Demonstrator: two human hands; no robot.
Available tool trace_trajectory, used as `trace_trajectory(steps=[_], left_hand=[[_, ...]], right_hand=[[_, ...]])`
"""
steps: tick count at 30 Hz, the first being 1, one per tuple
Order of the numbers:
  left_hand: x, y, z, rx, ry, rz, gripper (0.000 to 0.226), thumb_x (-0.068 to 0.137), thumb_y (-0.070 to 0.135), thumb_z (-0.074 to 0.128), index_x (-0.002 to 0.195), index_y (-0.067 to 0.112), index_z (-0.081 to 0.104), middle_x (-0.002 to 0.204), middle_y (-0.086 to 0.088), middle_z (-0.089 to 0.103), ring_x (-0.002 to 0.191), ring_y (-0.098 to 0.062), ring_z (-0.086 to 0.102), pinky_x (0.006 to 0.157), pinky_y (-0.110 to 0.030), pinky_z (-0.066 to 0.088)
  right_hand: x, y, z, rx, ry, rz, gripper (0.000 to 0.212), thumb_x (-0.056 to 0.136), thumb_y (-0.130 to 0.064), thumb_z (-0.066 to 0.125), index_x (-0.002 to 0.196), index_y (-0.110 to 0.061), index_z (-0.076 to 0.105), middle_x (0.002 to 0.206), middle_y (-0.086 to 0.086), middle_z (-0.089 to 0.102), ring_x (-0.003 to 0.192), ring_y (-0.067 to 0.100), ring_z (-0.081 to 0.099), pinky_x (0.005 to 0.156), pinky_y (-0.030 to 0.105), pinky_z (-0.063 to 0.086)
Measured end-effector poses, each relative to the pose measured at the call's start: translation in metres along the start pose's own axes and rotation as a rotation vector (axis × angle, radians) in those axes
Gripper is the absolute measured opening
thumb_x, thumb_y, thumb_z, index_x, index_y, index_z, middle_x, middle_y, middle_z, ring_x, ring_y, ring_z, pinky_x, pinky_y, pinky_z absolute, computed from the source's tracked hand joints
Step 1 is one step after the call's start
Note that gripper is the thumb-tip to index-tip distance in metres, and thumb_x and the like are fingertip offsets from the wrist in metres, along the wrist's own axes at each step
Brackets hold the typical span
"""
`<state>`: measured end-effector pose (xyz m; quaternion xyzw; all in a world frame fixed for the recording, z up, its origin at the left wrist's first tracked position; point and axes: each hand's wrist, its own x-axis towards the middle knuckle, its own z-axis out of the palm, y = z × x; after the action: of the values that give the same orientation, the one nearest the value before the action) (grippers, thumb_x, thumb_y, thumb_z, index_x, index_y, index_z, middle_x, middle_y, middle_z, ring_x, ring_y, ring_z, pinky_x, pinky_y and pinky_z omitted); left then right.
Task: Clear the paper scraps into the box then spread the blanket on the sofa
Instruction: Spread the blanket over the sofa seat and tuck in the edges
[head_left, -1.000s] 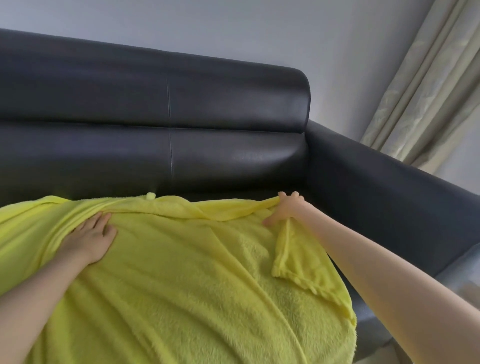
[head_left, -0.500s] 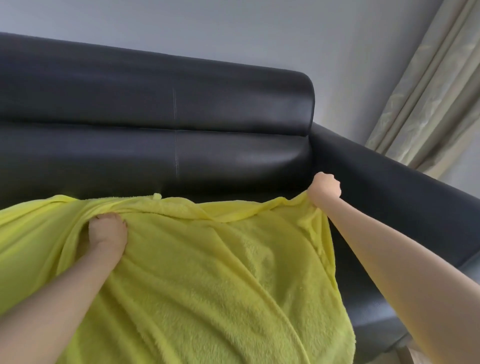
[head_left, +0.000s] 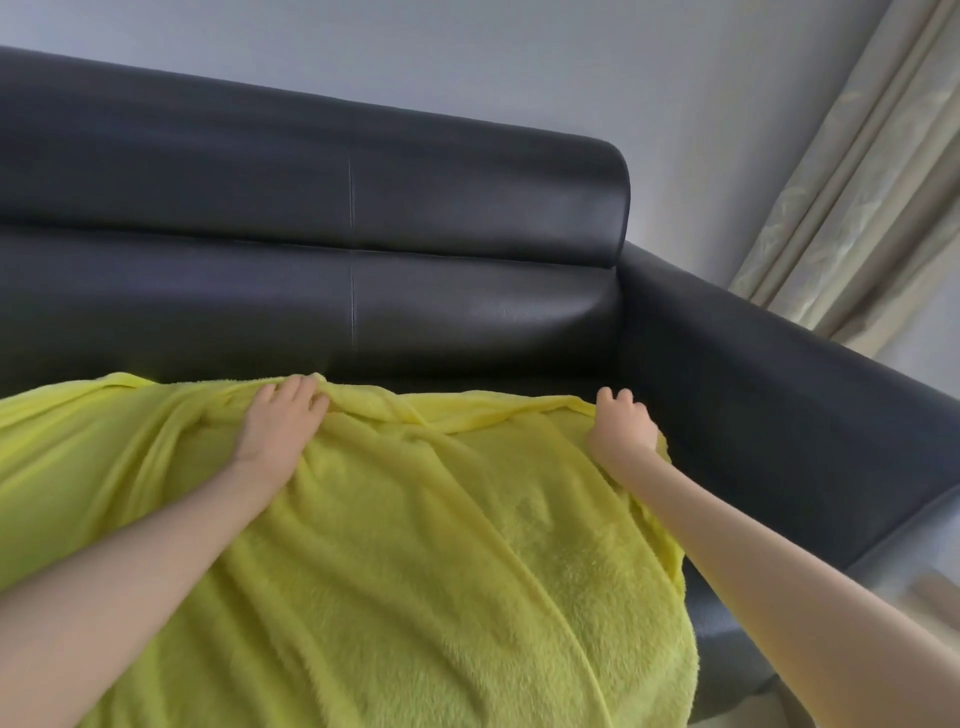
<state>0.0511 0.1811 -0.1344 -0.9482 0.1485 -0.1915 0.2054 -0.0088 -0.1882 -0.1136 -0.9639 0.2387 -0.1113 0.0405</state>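
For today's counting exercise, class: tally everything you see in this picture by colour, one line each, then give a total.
Yellow: 1, the blanket
Black: 1, the sofa
Beige: 1, the curtain
Bare hands: 2, left and right
Total: 5

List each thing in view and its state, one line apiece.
yellow blanket: spread over the sofa seat, wrinkled along its far edge.
left hand: palm down on the blanket, fingers at the bunched far edge.
right hand: curled on the blanket's far right corner.
black sofa: backrest and armrest bare, seat mostly covered.
curtain: hanging in folds.
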Motion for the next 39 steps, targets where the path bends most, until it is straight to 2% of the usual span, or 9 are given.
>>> trace_trajectory(steps=[3,6,10,13,18,22,25,30,39], left_hand=[[0.01,0.046,-0.028,-0.309,0.154,0.137,0.055,0.079,-0.005,0.056,0.131,0.014,0.053,0.15,-0.008,0.036,0.139,-0.026,0.03,0.112,-0.038,0.026],[0.024,0.104,-0.055,-0.547,0.227,0.319,0.046,0.089,0.004,0.046,0.133,0.018,0.051,0.148,0.0,0.037,0.138,-0.019,0.031,0.113,-0.035,0.026],[0.05,0.152,-0.071,-0.763,0.008,0.407,0.045,0.096,0.007,0.037,0.138,0.022,0.043,0.147,0.004,0.038,0.137,-0.014,0.032,0.113,-0.034,0.03],[0.059,0.164,-0.07,-0.771,-0.164,0.383,0.048,0.096,0.01,0.04,0.142,0.024,0.04,0.15,0.005,0.034,0.139,-0.014,0.029,0.114,-0.035,0.03],[0.063,0.162,-0.061,-0.74,-0.268,0.223,0.053,0.098,0.034,0.04,0.149,0.025,0.027,0.155,0.004,0.025,0.142,-0.018,0.024,0.114,-0.038,0.03],[0.068,0.142,-0.05,-0.642,-0.372,0.139,0.078,0.09,0.066,0.035,0.153,0.025,0.015,0.159,0.001,0.016,0.144,-0.021,0.02,0.116,-0.04,0.024],[0.073,0.122,-0.042,-0.659,-0.477,0.059,0.097,0.079,0.082,0.034,0.154,0.025,0.011,0.16,0.002,0.012,0.146,-0.021,0.018,0.118,-0.04,0.021],[0.09,0.111,-0.024,-0.648,-0.497,-0.038,0.097,0.077,0.086,0.023,0.153,0.026,0.015,0.16,0.002,0.014,0.146,-0.021,0.019,0.117,-0.041,0.022],[0.124,0.125,0.009,-0.542,-0.432,-0.037,0.089,0.083,0.08,0.008,0.152,0.026,0.019,0.159,0.001,0.02,0.144,-0.02,0.023,0.118,-0.041,0.019]], right_hand=[[-0.007,-0.004,0.008,-0.049,-0.178,0.115,0.046,0.093,-0.018,0.054,0.136,-0.01,0.044,0.135,0.013,0.043,0.123,0.03,0.043,0.092,0.038,0.051],[-0.004,0.001,0.012,-0.06,-0.217,0.165,0.059,0.091,-0.027,0.056,0.144,-0.013,0.034,0.144,0.014,0.032,0.133,0.033,0.033,0.103,0.052,0.04],[0.001,0.035,0.023,0.091,-0.311,0.265,0.081,0.086,-0.062,0.045,0.149,-0.016,0.023,0.151,0.016,0.027,0.133,0.036,0.036,0.106,0.051,0.037],[-0.001,0.06,0.033,0.102,-0.352,0.181,0.085,0.087,-0.075,0.027,0.153,-0.024,0.011,0.159,0.012,0.015,0.142,0.035,0.023,0.113,0.05,0.028],[0.007,0.081,0.039,0.061,-0.325,0.035,0.081,0.089,-0.075,0.016,0.154,-0.029,0.006,0.161,0.008,0.008,0.147,0.03,0.015,0.116,0.047,0.018],[0.025,0.088,0.041,0.078,-0.321,-0.072,0.075,0.091,-0.072,0.016,0.154,-0.032,0.009,0.161,0.003,0.011,0.147,0.025,0.016,0.116,0.045,0.018],[0.042,0.089,0.046,0.096,-0.304,-0.181,0.069,0.092,-0.068,0.016,0.153,-0.036,0.009,0.161,-0.002,0.012,0.147,0.02,0.017,0.117,0.043,0.018],[0.086,0.084,0.058,0.152,-0.328,-0.275,0.065,0.092,-0.068,0.018,0.152,-0.041,0.011,0.161,-0.006,0.014,0.147,0.017,0.015,0.118,0.042,0.016],[0.159,0.081,0.083,0.131,-0.294,-0.308,0.052,0.102,-0.048,0.02,0.152,-0.033,0.019,0.16,-0.007,0.018,0.146,0.014,0.017,0.117,0.034,0.014]])
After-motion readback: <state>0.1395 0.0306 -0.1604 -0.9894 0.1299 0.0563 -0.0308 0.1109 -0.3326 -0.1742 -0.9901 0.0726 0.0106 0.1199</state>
